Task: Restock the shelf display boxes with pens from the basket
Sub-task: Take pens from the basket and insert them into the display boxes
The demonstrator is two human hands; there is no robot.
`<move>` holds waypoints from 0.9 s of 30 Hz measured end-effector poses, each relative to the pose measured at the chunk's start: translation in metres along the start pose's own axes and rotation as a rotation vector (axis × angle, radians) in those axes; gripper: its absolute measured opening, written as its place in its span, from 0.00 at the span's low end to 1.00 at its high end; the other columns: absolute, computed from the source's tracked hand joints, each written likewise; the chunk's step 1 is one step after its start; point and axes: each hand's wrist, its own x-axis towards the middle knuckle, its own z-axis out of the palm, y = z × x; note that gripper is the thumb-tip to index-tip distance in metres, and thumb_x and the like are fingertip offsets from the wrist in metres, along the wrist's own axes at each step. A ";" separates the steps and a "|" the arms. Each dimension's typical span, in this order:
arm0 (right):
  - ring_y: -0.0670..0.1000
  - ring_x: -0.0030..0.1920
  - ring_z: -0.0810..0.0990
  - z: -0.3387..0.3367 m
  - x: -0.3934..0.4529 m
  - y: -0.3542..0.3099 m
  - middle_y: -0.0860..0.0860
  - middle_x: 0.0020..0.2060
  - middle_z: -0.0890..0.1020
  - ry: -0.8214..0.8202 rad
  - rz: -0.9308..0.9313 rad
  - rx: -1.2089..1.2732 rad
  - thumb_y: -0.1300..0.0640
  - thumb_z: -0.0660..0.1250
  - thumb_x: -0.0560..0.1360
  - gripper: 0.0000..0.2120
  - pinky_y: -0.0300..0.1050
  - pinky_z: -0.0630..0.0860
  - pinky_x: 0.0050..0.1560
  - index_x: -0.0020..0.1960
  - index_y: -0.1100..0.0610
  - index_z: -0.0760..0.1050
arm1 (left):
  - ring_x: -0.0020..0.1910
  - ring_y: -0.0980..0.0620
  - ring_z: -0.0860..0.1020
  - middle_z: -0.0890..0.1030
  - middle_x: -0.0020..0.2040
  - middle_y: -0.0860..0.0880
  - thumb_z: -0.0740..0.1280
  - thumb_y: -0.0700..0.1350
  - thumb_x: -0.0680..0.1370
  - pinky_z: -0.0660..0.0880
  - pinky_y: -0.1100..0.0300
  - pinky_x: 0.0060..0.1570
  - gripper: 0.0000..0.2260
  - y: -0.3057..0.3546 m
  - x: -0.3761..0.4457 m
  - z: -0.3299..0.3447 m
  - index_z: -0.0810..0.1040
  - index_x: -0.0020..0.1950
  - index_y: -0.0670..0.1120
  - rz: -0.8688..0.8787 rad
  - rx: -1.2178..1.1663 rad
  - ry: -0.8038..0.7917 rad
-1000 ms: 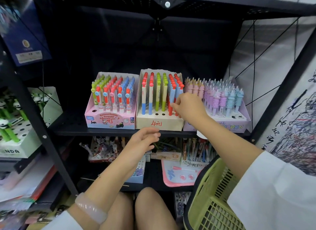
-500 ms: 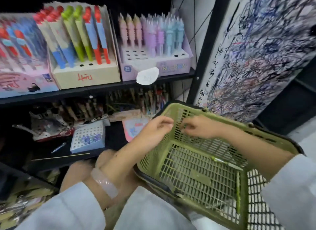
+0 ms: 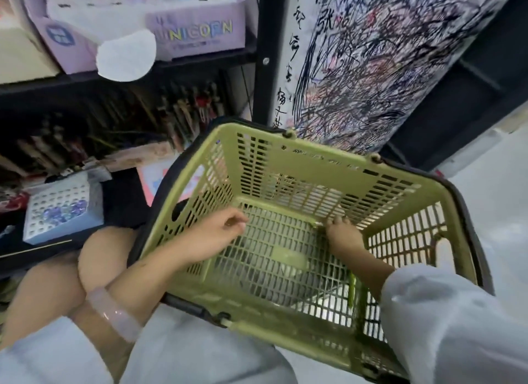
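Note:
The green plastic basket [image 3: 314, 161] sits tilted on my lap. My right hand [image 3: 344, 236] reaches to the far edge of its floor, and its fingertips curl down onto a green pen [image 3: 316, 225] lying there. A second green pen [image 3: 352, 289] lies along the right wall by my right forearm. My left hand [image 3: 217, 235] hovers inside the basket's left half with loosely curled fingers and nothing in it. The purple Unicorn display box [image 3: 200, 32] stands on the shelf at the top, cut off by the frame.
A white round tag [image 3: 125, 55] hangs from the shelf edge under the Unicorn box. On the lower shelf stand a white-blue holed box [image 3: 63, 206] and rows of pens. A black shelf post [image 3: 268, 55] and a scribbled paper panel [image 3: 371, 55] rise behind the basket.
My view has dropped from the shelf to the basket. Both hands left the display boxes and went down into the basket; the right hand now reaches the green pen at the far edge.

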 end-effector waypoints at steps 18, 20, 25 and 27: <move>0.54 0.58 0.77 0.022 -0.037 0.028 0.56 0.59 0.77 -0.437 -0.464 -0.366 0.64 0.63 0.75 0.21 0.44 0.74 0.56 0.68 0.58 0.67 | 0.57 0.58 0.72 0.73 0.59 0.58 0.58 0.49 0.80 0.68 0.60 0.51 0.08 -0.010 0.002 0.002 0.73 0.57 0.59 -0.022 -0.077 -0.004; 0.54 0.61 0.76 0.018 -0.038 0.031 0.55 0.61 0.76 -0.430 -0.545 -0.409 0.65 0.64 0.75 0.23 0.44 0.73 0.59 0.69 0.56 0.67 | 0.59 0.57 0.71 0.73 0.59 0.57 0.58 0.49 0.80 0.67 0.59 0.55 0.08 -0.011 0.002 0.001 0.73 0.57 0.58 -0.024 -0.092 -0.005; 0.54 0.60 0.76 0.015 -0.033 0.035 0.53 0.61 0.77 -0.378 -0.644 -0.533 0.63 0.63 0.76 0.20 0.46 0.74 0.61 0.68 0.56 0.69 | 0.59 0.55 0.72 0.74 0.57 0.57 0.58 0.48 0.80 0.67 0.57 0.59 0.07 -0.013 0.001 -0.004 0.73 0.56 0.57 -0.029 -0.115 0.019; 0.54 0.60 0.76 0.014 -0.031 0.039 0.54 0.60 0.77 -0.400 -0.635 -0.567 0.62 0.63 0.76 0.19 0.45 0.73 0.59 0.66 0.57 0.70 | 0.59 0.55 0.73 0.74 0.53 0.60 0.58 0.48 0.80 0.68 0.55 0.61 0.07 -0.015 0.000 -0.006 0.72 0.54 0.58 -0.023 -0.129 0.029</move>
